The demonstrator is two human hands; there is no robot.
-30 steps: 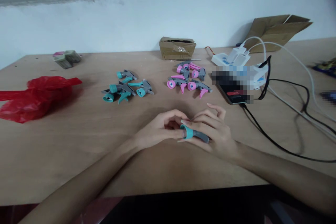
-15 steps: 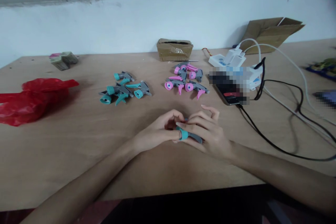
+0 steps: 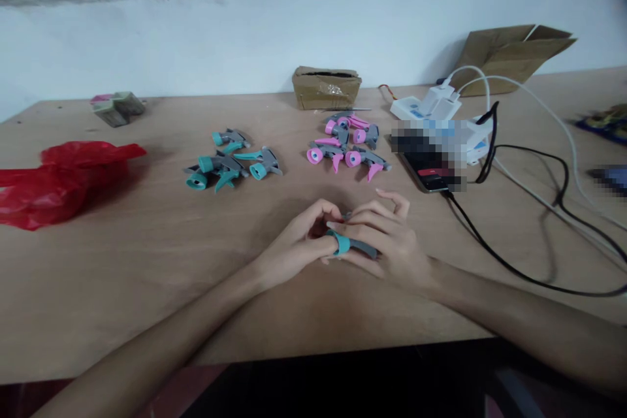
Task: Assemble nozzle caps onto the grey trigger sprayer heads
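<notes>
Between my two hands, above the near middle of the table, is a grey and teal trigger spray head [image 3: 343, 243]. My left hand [image 3: 298, 241] is closed on its teal collar side, the thumb pressed against the collar. From the other side my right hand [image 3: 392, 235] wraps its fingers over the grey body, with the little finger side raised. Much of the spray head is hidden by the fingers. Beyond my hands lie several teal and grey spray heads [image 3: 228, 166] in a pile on the left, and several pink and grey spray heads [image 3: 365, 160] on the right.
A red plastic bag [image 3: 73, 179] lies at the left. At the back stand a small cardboard box [image 3: 326, 90] and a larger open carton [image 3: 509, 59]. A phone [image 3: 424, 163], a power strip with chargers [image 3: 411, 109] and looping cables [image 3: 519, 271] occupy the right side.
The view has tilted slightly, shifting the table up a little. Both hands keep their hold on the spray head, and the teal collar shows a bit more.
</notes>
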